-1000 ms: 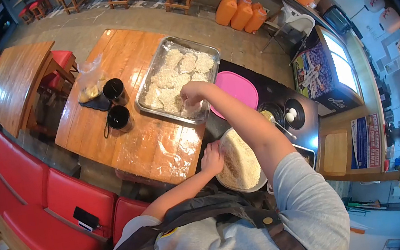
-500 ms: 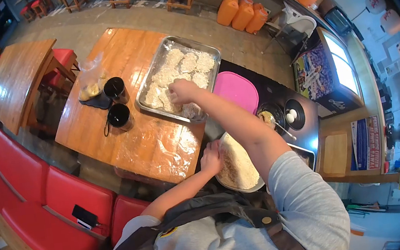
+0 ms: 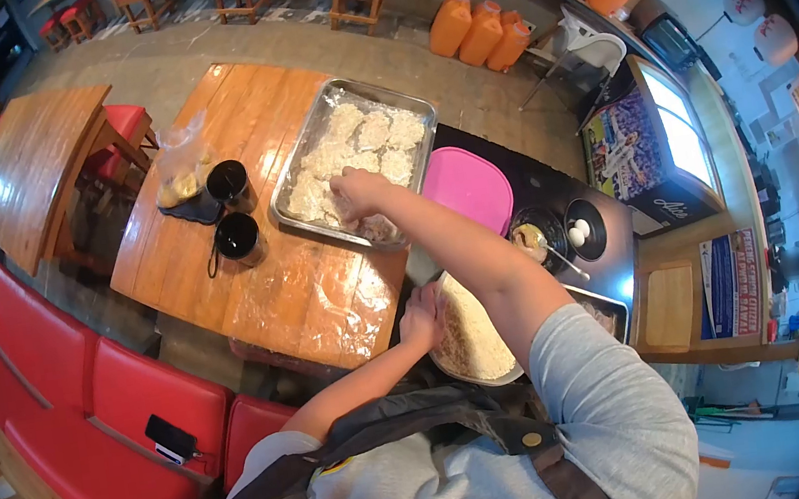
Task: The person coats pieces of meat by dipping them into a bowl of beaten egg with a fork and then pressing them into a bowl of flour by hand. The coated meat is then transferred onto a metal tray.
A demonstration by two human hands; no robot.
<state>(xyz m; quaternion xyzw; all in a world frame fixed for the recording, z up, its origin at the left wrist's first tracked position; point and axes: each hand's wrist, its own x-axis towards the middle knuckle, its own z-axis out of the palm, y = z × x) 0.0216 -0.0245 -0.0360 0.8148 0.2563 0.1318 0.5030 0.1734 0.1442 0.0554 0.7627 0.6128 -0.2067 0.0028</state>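
Overhead view of a breading station seen from the person's head. Right hand (image 3: 359, 194) reaches forward over the near edge of a rectangular metal tray (image 3: 419, 110), fingers curled downward onto a breaded cutlet (image 3: 374, 227) at the tray's near corner; whether the fingers pinch the piece or only press on it cannot be told. Pale, rough-crumbed cutlets (image 3: 374, 132) of irregular flat shape fill the tray in close rows, touching one another. Left hand (image 3: 421, 315) rests, fingers loosely bent, against the near rim of a round bowl (image 3: 453, 372) heaped with fine, sandy breadcrumbs (image 3: 475, 325); its grip is not clearly shown.

The tray lies on a wooden plank table (image 3: 229, 100) whose near half is covered with wrinkled, glossy plastic film (image 3: 310, 297). Two cylindrical black cups (image 3: 229, 183) stand left of the tray, beside a clear plastic bag (image 3: 181, 162) of pale contents. A smooth pink lid (image 3: 470, 192) with rounded corners lies just right of the tray on a dark counter. Beyond it, a small dark bowl holds two white eggs (image 3: 579, 229). Red padded bench seats (image 3: 85, 392) run along the left.
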